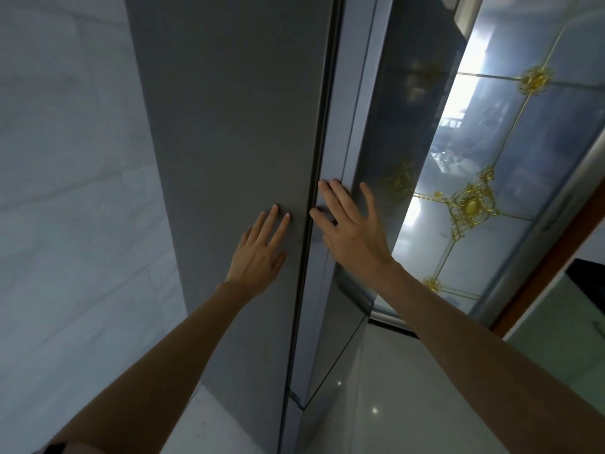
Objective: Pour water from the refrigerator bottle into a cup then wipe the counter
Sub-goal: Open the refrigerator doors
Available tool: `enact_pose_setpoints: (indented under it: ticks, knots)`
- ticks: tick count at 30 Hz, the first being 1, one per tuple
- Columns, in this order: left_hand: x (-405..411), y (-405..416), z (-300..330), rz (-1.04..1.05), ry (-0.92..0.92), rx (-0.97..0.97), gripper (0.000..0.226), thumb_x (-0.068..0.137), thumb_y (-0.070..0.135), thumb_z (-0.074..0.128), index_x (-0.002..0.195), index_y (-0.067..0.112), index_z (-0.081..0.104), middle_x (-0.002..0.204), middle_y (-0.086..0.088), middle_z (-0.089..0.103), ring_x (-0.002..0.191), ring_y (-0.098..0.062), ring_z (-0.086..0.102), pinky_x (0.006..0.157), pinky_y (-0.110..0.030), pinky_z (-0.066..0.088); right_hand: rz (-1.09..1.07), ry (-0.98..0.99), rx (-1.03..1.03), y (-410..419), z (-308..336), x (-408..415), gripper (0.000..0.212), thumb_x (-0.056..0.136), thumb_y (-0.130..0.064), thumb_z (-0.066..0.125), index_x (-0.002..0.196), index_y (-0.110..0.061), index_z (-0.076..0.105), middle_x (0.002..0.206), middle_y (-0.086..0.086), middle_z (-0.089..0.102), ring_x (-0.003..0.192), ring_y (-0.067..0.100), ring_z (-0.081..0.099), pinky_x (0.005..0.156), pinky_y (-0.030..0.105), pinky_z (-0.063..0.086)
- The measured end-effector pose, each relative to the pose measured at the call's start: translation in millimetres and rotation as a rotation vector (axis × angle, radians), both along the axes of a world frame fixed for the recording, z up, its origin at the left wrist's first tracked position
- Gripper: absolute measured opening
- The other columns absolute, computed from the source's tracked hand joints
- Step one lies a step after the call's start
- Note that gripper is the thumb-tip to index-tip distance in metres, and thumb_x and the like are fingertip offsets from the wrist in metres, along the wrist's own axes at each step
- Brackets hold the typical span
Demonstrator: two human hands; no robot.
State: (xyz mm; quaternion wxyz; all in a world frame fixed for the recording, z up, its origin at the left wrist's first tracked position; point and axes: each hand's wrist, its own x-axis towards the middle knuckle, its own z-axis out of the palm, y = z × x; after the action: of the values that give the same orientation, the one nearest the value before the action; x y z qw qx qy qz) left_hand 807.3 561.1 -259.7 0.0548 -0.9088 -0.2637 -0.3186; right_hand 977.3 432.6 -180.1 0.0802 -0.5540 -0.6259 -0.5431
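Standing close before the tall matte grey refrigerator (pixel 229 158), with both bare arms reaching forward and up. Pressing the left hand (pixel 258 250) flat on the wide grey left door panel (pixel 212 109), fingers straight and slightly spread, fingertips just beside the dark vertical seam (pixel 319 158) between the two doors. Laying the right hand (pixel 350 231) on the other side of that seam, on the edge of the glossy dark grey right door (pixel 402 132), fingers straight and spread, thumb pointing towards the seam, little finger standing apart. Holding nothing in either hand; both lying open against the doors, near each other but not touching. Showing both doors closed, so the refrigerator bottle and the cup not being visible anywhere here. Reflecting dim shapes in the glossy right door. Showing at the right a frosted glass panel (pixel 510 165) with thin gold lines and gold ornaments (pixel 471 204), framed in silver metal and brown wood. Showing at the left a pale tiled wall (pixel 65 191), and below a shiny light floor (pixel 393 404) with small light spots.
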Motion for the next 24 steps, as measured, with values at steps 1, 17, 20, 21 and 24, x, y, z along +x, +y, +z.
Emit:
enact_pose_setpoints:
  ticks: [1, 17, 20, 21, 24]
  knots:
    - [0.4, -1.6, 0.2, -0.001, 0.009, -0.004, 0.076, 0.095, 0.031, 0.051, 0.151, 0.021, 0.0, 0.159, -0.011, 0.004, 0.145, -0.032, 0.015, 0.113, -0.044, 0.023, 0.003, 0.0, 0.001, -0.3, 0.4, 0.0, 0.036, 0.093, -0.025, 0.045, 0.126, -0.018, 0.057, 0.151, 0.017, 0.034, 0.142, 0.03, 0.026, 0.111, 0.059, 0.022]
    - [12.3, -21.4, -3.1, 0.036, -0.056, -0.14, 0.081, 0.093, 0.052, 0.039, 0.151, 0.013, -0.002, 0.159, -0.011, -0.009, 0.146, -0.031, 0.01, 0.114, -0.042, 0.025, 0.039, 0.089, 0.044, -87.7, -14.4, 48.8, 0.036, 0.099, -0.021, 0.038, 0.129, -0.015, 0.056, 0.149, 0.018, 0.037, 0.14, 0.036, 0.028, 0.11, 0.06, 0.027]
    - [16.9, -25.2, -5.8, 0.052, -0.077, -0.135, 0.088, 0.09, 0.058, 0.041, 0.15, 0.013, -0.004, 0.158, -0.009, -0.013, 0.146, -0.029, 0.007, 0.113, -0.04, 0.022, -0.027, 0.165, 0.077, -117.6, -25.9, 62.3, 0.039, 0.099, -0.03, 0.042, 0.132, -0.014, 0.055, 0.15, 0.017, 0.033, 0.14, 0.04, 0.025, 0.109, 0.059, 0.029]
    - [19.3, -26.5, -6.4, 0.055, -0.083, -0.131, 0.089, 0.09, 0.055, 0.045, 0.15, 0.011, -0.003, 0.158, -0.01, -0.012, 0.146, -0.029, 0.007, 0.113, -0.041, 0.023, -0.048, 0.191, 0.105, -126.4, -28.6, 67.8, 0.039, 0.097, -0.032, 0.047, 0.13, -0.013, 0.057, 0.15, 0.017, 0.033, 0.14, 0.04, 0.024, 0.108, 0.059, 0.031]
    - [25.7, -32.4, -7.1, 0.071, -0.096, -0.126, 0.089, 0.09, 0.041, 0.057, 0.15, 0.007, 0.001, 0.158, -0.014, -0.005, 0.145, -0.033, 0.01, 0.11, -0.045, 0.032, -0.119, 0.238, 0.176, -152.8, -35.9, 88.0, 0.049, 0.094, -0.04, 0.054, 0.134, -0.011, 0.053, 0.15, 0.017, 0.031, 0.141, 0.041, 0.022, 0.106, 0.057, 0.034]
